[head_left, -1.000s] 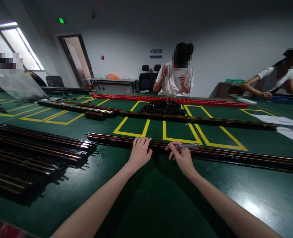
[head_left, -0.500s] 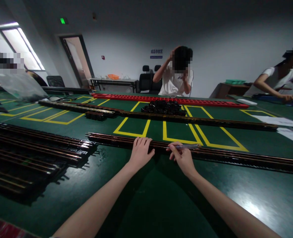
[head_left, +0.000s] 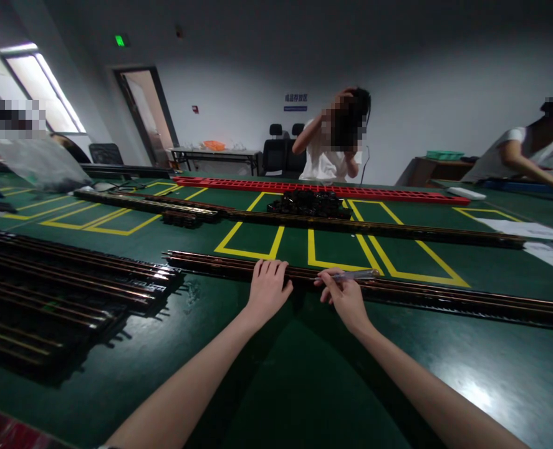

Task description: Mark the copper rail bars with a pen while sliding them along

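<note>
My left hand (head_left: 269,292) lies on a long black rail (head_left: 211,264) with copper-coloured strips along it. Its fingers are laid across the rail, slightly spread, and the thumb sticks out to the right. To the right of it, my right hand (head_left: 344,298) is closed on a screwdriver (head_left: 358,275) with a translucent handle. The screwdriver lies nearly level above the rail, handle to the right and its thin tip towards my left hand. Whether the tip touches the rail I cannot tell.
More black rails (head_left: 70,274) are stacked on the left of the green table (head_left: 285,386). Farther back lie another long rail (head_left: 398,231), a heap of small black parts (head_left: 308,203) and a red grid strip (head_left: 398,193). Papers (head_left: 550,255) lie right. Other people sit around the table.
My hands and the screwdriver stay almost in place. The person opposite has tilted their head, and the person at the right has moved their arm to the right.
</note>
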`<state>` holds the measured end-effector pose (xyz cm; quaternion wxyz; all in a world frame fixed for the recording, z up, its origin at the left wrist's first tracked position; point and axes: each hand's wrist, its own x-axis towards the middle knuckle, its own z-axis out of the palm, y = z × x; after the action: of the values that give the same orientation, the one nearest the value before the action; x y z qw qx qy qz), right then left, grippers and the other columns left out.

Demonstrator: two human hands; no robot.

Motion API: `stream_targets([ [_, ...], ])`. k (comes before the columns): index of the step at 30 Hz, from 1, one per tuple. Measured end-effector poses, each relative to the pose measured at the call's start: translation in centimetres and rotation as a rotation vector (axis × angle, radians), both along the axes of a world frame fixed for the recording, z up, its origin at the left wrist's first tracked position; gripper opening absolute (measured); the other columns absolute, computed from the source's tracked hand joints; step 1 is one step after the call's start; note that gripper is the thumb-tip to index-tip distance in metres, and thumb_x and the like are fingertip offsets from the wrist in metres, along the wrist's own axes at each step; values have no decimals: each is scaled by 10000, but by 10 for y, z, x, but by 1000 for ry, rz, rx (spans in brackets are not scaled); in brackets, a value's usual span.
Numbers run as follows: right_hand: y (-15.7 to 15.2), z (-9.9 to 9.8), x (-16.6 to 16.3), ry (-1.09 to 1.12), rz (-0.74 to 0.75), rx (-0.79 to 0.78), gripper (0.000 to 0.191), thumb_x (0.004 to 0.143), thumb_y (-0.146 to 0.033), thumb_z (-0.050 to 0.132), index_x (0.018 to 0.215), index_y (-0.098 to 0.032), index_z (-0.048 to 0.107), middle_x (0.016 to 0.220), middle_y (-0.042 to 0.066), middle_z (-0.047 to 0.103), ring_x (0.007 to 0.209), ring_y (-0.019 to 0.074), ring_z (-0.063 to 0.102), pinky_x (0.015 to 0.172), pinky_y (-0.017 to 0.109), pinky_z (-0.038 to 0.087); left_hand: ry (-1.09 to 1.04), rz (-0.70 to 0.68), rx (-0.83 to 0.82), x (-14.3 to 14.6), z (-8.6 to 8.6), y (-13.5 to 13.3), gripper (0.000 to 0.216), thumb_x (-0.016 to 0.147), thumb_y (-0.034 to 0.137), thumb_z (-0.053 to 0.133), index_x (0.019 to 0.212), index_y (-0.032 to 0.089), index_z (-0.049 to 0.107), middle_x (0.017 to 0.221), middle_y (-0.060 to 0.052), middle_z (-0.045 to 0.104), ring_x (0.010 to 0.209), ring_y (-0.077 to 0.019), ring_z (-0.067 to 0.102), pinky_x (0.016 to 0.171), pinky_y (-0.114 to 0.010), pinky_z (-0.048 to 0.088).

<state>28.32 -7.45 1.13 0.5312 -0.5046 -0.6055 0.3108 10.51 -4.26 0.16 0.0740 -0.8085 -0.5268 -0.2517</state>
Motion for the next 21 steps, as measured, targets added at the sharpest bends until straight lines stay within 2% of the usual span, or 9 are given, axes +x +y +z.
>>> stream_targets([
  [8,-2,5,-2,-38,26,29,457,804,-622,510,812,-173,594,777,82,698,446,134,577,403,254,441,-19,55,31,-1,-1,1,315,843,237,492,1139,162,567,1125,-93,620,1101,-250,530,1076,-493,307],
  [21,-2,2,-2,10,-4,41,448,810,-611,510,797,-173,599,770,71,684,453,121,575,399,239,438,76,19,31,1,2,-3,405,819,77,430,1195,160,557,1213,-111,594,1177,-255,502,1102,-508,278],
])
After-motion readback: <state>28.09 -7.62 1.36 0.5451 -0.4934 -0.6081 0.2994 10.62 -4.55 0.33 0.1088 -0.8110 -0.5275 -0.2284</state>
